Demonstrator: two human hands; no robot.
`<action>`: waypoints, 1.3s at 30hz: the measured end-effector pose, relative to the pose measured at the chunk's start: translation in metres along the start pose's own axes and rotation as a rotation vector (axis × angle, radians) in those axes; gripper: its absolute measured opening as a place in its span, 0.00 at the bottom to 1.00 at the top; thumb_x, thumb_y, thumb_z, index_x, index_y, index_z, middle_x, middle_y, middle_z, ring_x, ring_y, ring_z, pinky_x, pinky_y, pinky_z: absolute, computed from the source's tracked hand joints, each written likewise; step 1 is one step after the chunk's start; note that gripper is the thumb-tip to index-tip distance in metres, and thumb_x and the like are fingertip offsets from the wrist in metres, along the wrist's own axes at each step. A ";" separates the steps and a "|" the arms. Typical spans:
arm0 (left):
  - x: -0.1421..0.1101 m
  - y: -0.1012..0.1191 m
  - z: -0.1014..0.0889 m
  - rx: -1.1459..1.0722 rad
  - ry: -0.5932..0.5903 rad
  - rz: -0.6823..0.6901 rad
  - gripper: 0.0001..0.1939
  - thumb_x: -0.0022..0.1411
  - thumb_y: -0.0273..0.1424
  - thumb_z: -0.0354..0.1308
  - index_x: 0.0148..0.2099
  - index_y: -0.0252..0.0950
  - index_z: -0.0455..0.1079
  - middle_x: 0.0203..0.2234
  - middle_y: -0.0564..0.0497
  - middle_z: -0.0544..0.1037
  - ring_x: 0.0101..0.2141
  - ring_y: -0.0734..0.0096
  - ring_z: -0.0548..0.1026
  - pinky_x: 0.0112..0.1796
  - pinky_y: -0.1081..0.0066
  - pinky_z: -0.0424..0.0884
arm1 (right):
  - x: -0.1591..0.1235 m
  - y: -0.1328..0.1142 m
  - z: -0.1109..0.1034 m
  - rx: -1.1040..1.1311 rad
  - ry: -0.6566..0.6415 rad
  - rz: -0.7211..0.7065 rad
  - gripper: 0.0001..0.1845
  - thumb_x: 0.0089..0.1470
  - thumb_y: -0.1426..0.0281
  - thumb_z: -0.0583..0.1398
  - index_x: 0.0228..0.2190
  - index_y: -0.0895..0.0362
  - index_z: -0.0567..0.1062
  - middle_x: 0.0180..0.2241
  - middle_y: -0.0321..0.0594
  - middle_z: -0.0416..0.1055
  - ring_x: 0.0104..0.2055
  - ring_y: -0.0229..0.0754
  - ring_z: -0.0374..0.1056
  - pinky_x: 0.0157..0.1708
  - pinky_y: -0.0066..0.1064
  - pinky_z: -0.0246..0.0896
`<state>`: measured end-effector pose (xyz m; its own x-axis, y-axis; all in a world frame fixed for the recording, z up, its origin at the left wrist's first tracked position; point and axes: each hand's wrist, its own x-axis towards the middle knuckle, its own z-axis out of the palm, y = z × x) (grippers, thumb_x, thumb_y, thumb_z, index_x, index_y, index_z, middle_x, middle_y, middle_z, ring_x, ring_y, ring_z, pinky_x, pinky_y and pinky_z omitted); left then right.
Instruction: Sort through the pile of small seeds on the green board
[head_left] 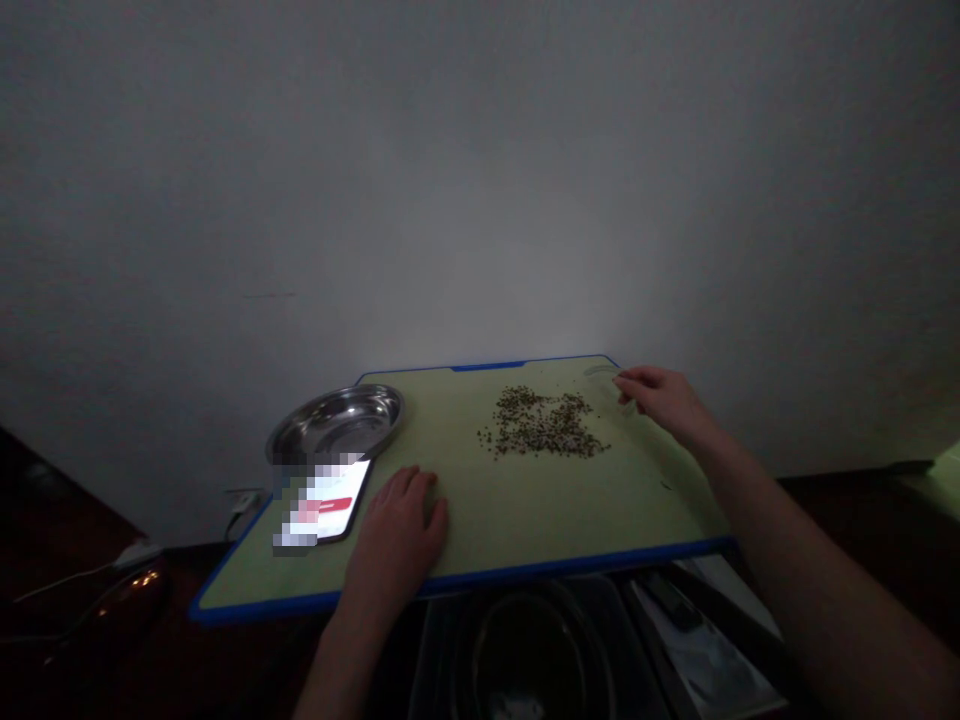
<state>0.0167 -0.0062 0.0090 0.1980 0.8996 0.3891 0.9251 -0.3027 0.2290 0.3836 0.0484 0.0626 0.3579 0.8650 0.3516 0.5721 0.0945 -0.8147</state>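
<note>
Flat on the pale green board lies my left hand, fingers stretched out, holding nothing. It is just right of a lit phone. My right hand is pinched at the board's far right side, over or beside a faint clear curved object, perhaps the rim of a see-through dish. Whatever is between the fingertips is too small to make out. Small dark brown grains or seeds are scattered on the board between my hands, to the left of the right hand.
A shiny metal bowl stands at the board's left edge, behind the phone. The board has a blue rim and reaches a grey wall. Below its front edge is a dark round object. A cable runs at the lower left.
</note>
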 end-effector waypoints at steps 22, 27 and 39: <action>-0.001 0.000 0.001 0.044 -0.029 0.012 0.21 0.62 0.37 0.45 0.51 0.33 0.69 0.53 0.39 0.71 0.55 0.53 0.67 0.55 0.52 0.63 | 0.062 0.028 0.058 -0.798 -0.027 -0.015 0.18 0.58 0.65 0.53 0.43 0.53 0.80 0.43 0.49 0.77 0.45 0.50 0.72 0.41 0.34 0.64; -0.003 -0.002 0.004 0.084 -0.029 0.023 0.20 0.63 0.36 0.44 0.52 0.34 0.68 0.53 0.39 0.70 0.56 0.52 0.66 0.56 0.51 0.62 | 0.077 0.032 0.066 -0.817 0.018 0.060 0.20 0.59 0.67 0.51 0.46 0.56 0.78 0.43 0.53 0.77 0.44 0.50 0.73 0.40 0.35 0.65; -0.008 -0.009 0.011 0.093 -0.013 0.017 0.20 0.62 0.38 0.48 0.52 0.38 0.69 0.55 0.41 0.71 0.56 0.51 0.67 0.54 0.48 0.66 | 0.098 0.021 0.118 -0.837 -0.158 -0.105 0.23 0.58 0.76 0.50 0.52 0.59 0.73 0.48 0.54 0.74 0.51 0.49 0.69 0.50 0.35 0.60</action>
<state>0.0098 -0.0074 -0.0058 0.2176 0.8987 0.3807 0.9475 -0.2882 0.1388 0.3436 0.1935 0.0251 0.2012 0.9366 0.2870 0.9749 -0.1631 -0.1513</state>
